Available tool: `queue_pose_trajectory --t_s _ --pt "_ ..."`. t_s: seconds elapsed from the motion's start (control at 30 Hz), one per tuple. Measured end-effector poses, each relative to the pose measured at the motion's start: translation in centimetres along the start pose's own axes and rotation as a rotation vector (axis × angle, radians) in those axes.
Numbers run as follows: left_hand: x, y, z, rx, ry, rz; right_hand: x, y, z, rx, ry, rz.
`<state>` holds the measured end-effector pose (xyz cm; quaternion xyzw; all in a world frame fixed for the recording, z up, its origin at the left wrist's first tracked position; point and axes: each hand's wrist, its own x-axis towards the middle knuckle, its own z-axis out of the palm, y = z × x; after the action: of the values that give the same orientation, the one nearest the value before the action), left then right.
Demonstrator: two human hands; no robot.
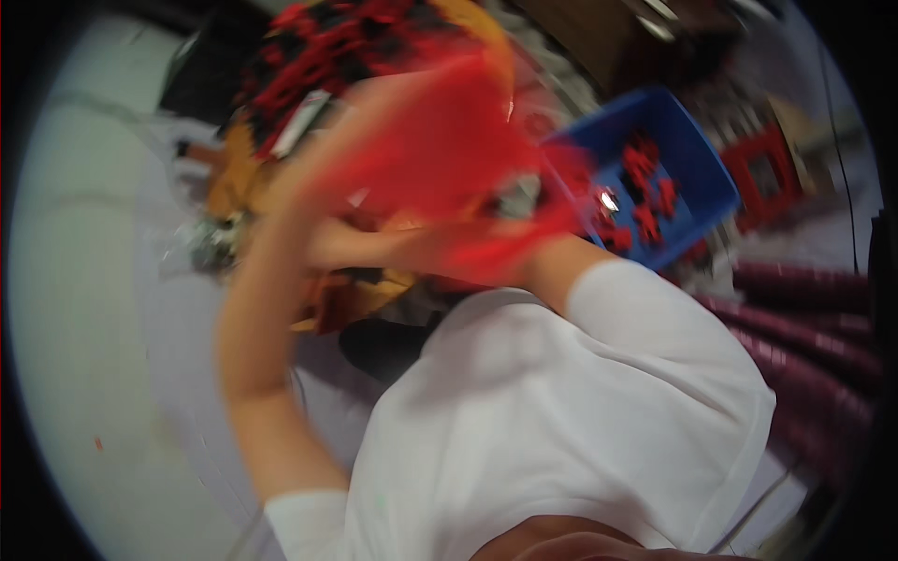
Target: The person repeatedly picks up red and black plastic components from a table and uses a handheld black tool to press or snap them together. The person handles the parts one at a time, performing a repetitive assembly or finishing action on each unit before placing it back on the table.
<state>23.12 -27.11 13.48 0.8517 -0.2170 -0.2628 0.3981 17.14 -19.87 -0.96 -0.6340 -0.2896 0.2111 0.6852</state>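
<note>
The picture is heavily blurred by motion. Both my arms are raised in front of my white shirt. My left hand [323, 154] is up at the top left edge of a translucent red plastic sheet or bag [449, 150] and seems to grip it. My right forearm crosses from the right under the red plastic, and my right hand [341, 245] lies close to my left wrist. Its fingers are too smeared to make out. Behind the red plastic sits a heap of small red and black parts [327, 47] in a yellow container.
A blue bin [706, 173] holding several small red parts stands at the right. Rows of stacked dark red round pieces [804, 337] lie at the far right. A red frame-like object [772, 168] is beyond the bin. A pale surface [84, 280] spreads to the left.
</note>
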Motion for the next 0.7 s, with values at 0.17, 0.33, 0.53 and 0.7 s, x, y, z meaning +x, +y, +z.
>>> queue_pose_trajectory --t_s 0.17,0.33,0.53,0.7 --pt "10.6 1.7 8.8 -0.428 0.165 0.041 -1.1 -2.5 1.6 -0.003 -0.087 0.102" --pt "4.5 -2.8 -1.6 0.105 0.524 0.148 0.6 2.7 1.9 0.072 -0.140 -0.236" --pt "-1.0 -18.0 -18.3 0.791 1.102 0.067 -1.3 -4.1 -0.1 0.090 -0.240 0.145" --pt "-1.9 -24.7 -22.2 0.993 1.002 -0.099 -1.2 -3.8 -0.3 0.004 -0.281 0.078"
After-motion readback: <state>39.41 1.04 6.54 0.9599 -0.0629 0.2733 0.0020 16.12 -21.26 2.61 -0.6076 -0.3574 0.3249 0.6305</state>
